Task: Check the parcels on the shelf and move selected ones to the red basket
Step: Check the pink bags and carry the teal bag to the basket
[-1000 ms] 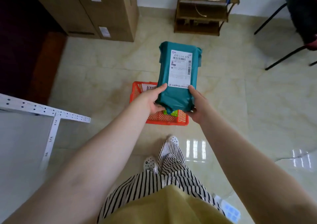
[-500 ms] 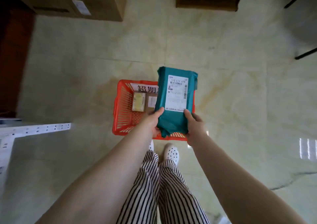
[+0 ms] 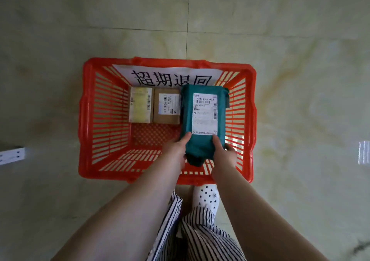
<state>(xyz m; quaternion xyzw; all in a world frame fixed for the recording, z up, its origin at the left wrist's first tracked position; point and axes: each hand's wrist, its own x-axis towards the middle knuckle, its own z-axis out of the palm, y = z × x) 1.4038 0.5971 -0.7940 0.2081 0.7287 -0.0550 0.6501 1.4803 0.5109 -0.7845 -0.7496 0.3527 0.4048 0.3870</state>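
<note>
Head view, looking straight down. Red basket on the tiled floor, a white sign with printed characters against its far wall. Teal parcel, label up, lies inside the basket at its right side, near end gripped from both sides: left hand closed on its left edge, right hand closed on its right edge. A pale yellow parcel and a brown box lie side by side at the far end, just left of the teal parcel.
</note>
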